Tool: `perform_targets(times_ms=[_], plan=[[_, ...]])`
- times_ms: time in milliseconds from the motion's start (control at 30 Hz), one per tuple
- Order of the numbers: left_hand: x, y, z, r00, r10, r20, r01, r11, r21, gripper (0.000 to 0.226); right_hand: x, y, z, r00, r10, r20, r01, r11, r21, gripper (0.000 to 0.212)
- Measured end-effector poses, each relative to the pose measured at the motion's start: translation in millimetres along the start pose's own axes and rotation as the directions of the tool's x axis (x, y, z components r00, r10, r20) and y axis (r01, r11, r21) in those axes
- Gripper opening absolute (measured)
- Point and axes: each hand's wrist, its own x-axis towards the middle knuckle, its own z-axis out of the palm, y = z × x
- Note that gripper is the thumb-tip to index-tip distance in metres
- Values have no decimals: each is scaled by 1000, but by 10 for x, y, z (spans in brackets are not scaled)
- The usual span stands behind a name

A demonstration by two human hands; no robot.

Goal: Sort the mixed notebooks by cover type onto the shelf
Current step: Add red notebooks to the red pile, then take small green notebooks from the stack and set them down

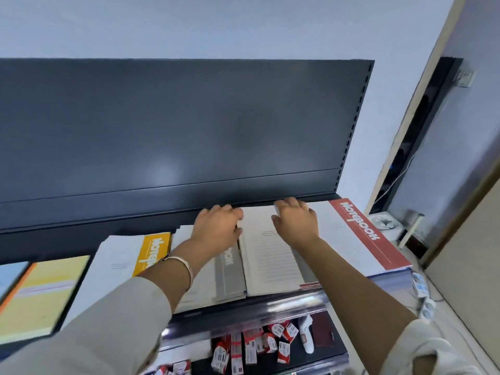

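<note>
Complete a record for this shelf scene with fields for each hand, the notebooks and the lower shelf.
left hand: on the grey-band notebook; grip unclear
right hand: on the lined notebook, fingers at its far edge
right end: red-band notebook
left of hands: orange-band notebook, then yellow notebook
lower shelf: red-and-white boxes, white handheld device

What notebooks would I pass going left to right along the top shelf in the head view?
Blue notebook at the frame edge, yellow notebook with orange edge, white notebook with yellow band, grey-band notebook beneath the left hand, lined pale notebook beneath the right hand, white notebook with red band.
</note>
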Motion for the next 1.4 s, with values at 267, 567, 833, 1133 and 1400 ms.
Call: perform_targets(times_ms=[267,567,833,1133,1400], plan=[[-1206,-1890,-781,964,-210,-164,219,975,42,33,-189,-2087,-338,938,-316,-141,318,948,-13,40],[-2943,-3792,-1382,874,-377,-306,424,900,103,34,-750,-4514,-351,792,-586,-171,598,801,26,42],[-3934,-4928,-1349,768,-560,-310,602,797,54,33,-939,-5897,-43,676,-727,-119,736,667,115,41],[-3862,-5757,-1282,726,-638,-257,669,741,50,33,-501,-6776,379,616,-787,-32,776,600,194,42],[-3431,-6295,-1028,728,-681,-83,683,731,-9,38,-29,-7232,742,617,-779,114,742,623,248,45]])
